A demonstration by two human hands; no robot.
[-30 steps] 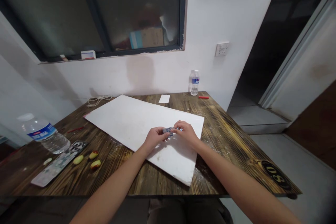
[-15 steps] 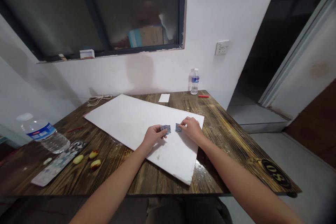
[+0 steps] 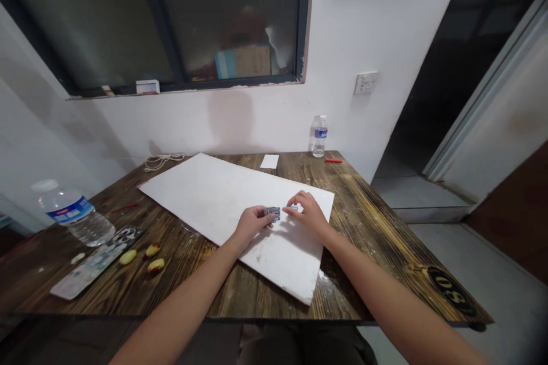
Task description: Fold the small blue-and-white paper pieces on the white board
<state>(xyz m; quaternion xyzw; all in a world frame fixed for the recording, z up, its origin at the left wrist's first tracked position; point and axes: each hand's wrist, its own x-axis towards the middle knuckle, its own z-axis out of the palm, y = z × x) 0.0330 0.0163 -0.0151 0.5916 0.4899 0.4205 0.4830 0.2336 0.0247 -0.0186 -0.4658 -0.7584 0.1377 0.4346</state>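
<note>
From the head camera, the left hand [image 3: 252, 224] is nearly closed, its thumb and fingertips pinching a small blue-printed card [image 3: 272, 214] by its edges, low over a white foam board [image 3: 205, 194] that lies across the middle of the wooden desk [image 3: 359, 222]. The right hand [image 3: 309, 215] is half curled just beside it, its fingertips over a sliver of a second blue piece [image 3: 294, 206]; whether they grip it, I cannot tell. Pieces this small seem best handled by the edges alone, with the fingertips close together and the wrists steady, so the printed faces stay in view. A plastic water bottle [image 3: 75, 217] stands well apart, near the desk's left edge.
</note>
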